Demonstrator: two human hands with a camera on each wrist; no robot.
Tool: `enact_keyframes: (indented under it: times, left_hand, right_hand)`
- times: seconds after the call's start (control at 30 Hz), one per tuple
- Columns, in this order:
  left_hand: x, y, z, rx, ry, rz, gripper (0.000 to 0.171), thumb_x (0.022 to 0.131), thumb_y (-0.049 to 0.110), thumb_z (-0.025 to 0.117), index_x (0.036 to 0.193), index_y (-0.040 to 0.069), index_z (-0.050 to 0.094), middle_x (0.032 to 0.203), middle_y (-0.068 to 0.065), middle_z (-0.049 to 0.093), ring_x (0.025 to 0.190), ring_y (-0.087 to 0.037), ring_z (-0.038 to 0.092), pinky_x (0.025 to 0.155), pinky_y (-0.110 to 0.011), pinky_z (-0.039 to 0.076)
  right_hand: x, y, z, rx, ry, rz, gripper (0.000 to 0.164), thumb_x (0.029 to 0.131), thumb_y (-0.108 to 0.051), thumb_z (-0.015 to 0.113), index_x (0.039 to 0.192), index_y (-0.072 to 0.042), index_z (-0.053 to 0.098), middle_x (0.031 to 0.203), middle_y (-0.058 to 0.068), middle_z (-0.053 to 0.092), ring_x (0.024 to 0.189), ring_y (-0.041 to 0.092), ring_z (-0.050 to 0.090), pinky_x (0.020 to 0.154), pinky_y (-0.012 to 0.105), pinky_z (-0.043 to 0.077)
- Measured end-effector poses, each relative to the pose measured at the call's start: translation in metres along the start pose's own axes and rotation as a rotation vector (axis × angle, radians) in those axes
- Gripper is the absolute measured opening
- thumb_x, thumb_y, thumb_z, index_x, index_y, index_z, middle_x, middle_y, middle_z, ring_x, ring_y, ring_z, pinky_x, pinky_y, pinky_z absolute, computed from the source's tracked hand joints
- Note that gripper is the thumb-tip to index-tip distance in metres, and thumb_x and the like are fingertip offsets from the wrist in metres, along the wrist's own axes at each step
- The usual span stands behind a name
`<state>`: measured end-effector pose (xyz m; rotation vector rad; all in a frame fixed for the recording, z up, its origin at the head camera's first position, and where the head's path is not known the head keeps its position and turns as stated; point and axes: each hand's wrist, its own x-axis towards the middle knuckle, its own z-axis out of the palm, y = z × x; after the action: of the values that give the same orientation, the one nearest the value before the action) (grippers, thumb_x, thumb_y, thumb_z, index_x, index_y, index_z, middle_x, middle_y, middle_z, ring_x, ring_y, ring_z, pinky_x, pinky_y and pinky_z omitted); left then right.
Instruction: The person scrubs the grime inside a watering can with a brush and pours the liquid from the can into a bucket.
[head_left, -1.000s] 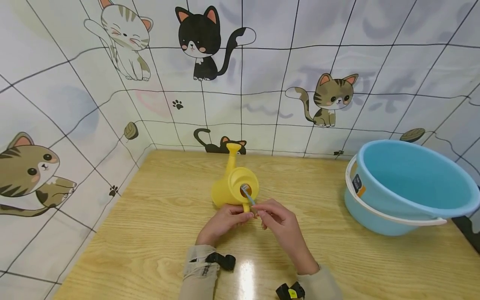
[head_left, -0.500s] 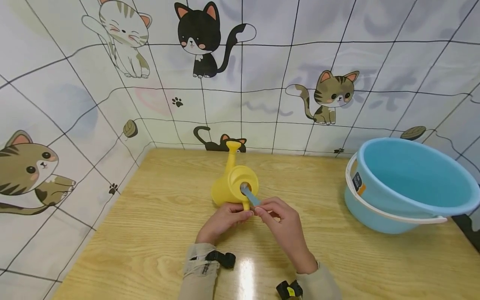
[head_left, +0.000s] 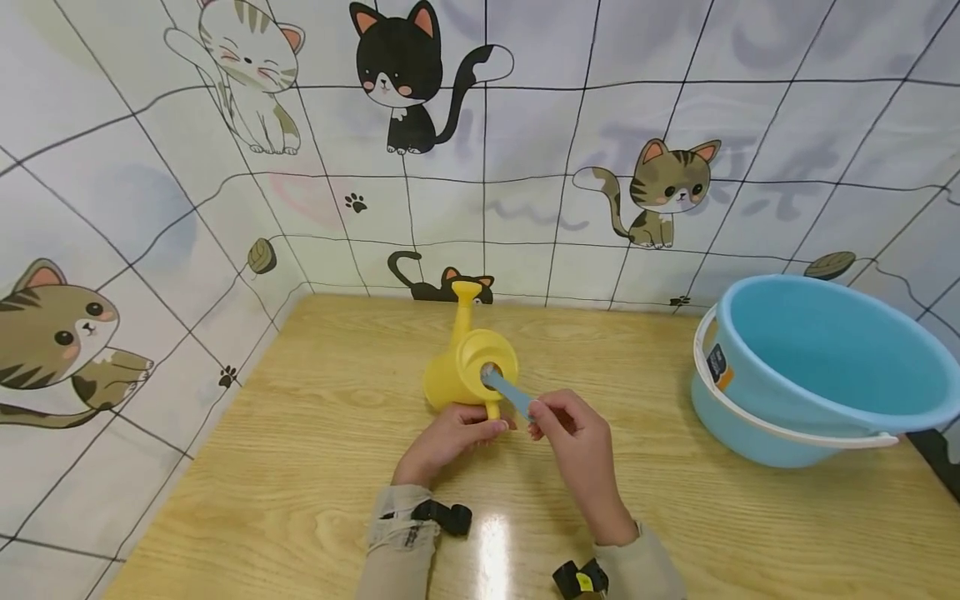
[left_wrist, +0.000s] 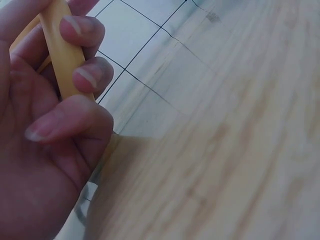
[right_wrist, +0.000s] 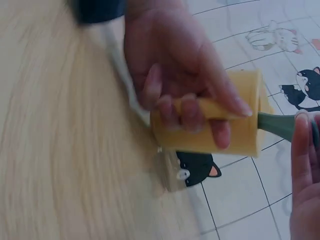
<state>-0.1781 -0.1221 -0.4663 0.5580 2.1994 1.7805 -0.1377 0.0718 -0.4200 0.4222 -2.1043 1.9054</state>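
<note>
A yellow watering can [head_left: 450,382] lies tipped on the table in the head view, its spout pointing to the back wall and its round opening facing me. My left hand [head_left: 447,442] grips the can's handle; in the left wrist view, its fingers curl round the yellow handle [left_wrist: 64,50]. Between thumb and fingers, my right hand [head_left: 581,446] pinches a slim tool with a flat blue handle [head_left: 512,393]. The tool's far end sits at the can's opening, too small to make out. In the right wrist view its handle [right_wrist: 276,125] looks grey-green and reaches the can's rim.
A large light-blue bucket [head_left: 795,437] with a white carrying handle [head_left: 780,433] stands on the right of the wooden table [head_left: 315,467]. A wall covering [head_left: 525,142] printed with cats and grid lines rises behind and at the left.
My right hand has moved a little to the right, away from the can's opening. More of the tool's blue handle shows, and its broad face has turned into view. The left hand keeps its place.
</note>
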Motion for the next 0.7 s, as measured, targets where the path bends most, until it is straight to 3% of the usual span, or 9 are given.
enact_keyframes:
  times: [0.17, 0.3, 0.47, 0.6, 0.7]
  left_hand:
    - [-0.006, 0.018, 0.001, -0.002, 0.002, 0.007, 0.024, 0.086, 0.029, 0.060, 0.095, 0.010, 0.070, 0.067, -0.007, 0.048, 0.063, -0.020, 0.041, 0.056, -0.027, 0.036]
    - [-0.008, 0.023, 0.000, 0.003, -0.007, 0.000, 0.026, 0.086, 0.029, 0.059, 0.097, 0.008, 0.069, 0.067, -0.009, 0.048, 0.063, -0.026, 0.041, 0.056, -0.027, 0.036]
    - [-0.008, 0.022, -0.001, -0.023, -0.028, -0.023, 0.029, 0.086, 0.031, 0.059, 0.098, 0.007, 0.069, 0.068, -0.011, 0.047, 0.067, -0.034, 0.039, 0.057, -0.029, 0.035]
    - [-0.009, 0.021, -0.001, -0.024, -0.013, -0.009, 0.028, 0.086, 0.029, 0.060, 0.098, 0.005, 0.069, 0.068, -0.015, 0.046, 0.063, -0.031, 0.039, 0.055, -0.027, 0.035]
    - [-0.008, 0.021, 0.000, -0.033, -0.008, 0.008, 0.028, 0.086, 0.027, 0.060, 0.098, 0.004, 0.069, 0.068, -0.018, 0.046, 0.059, -0.025, 0.038, 0.053, -0.025, 0.034]
  right_hand:
    - [0.002, 0.003, 0.001, 0.128, 0.044, 0.138, 0.020, 0.086, -0.019, 0.061, 0.099, -0.004, 0.061, 0.081, 0.019, 0.058, 0.067, 0.027, 0.059, 0.061, 0.034, 0.051]
    - [0.002, 0.005, 0.002, 0.137, 0.062, 0.196, 0.017, 0.085, -0.015, 0.061, 0.101, -0.008, 0.061, 0.084, 0.017, 0.058, 0.068, 0.030, 0.058, 0.062, 0.032, 0.050]
    - [0.003, 0.006, 0.002, 0.157, 0.066, 0.299, 0.027, 0.086, -0.022, 0.061, 0.110, -0.013, 0.056, 0.088, 0.016, 0.059, 0.070, 0.035, 0.059, 0.064, 0.036, 0.050]
    - [0.003, 0.010, 0.002, 0.181, 0.035, 0.376, 0.031, 0.087, -0.033, 0.057, 0.101, -0.005, 0.055, 0.077, 0.014, 0.053, 0.055, 0.021, 0.054, 0.054, 0.034, 0.048]
    - [0.004, 0.012, 0.001, 0.215, 0.032, 0.426, 0.043, 0.088, -0.039, 0.053, 0.090, 0.004, 0.054, 0.057, 0.011, 0.045, 0.044, 0.016, 0.044, 0.046, 0.030, 0.043]
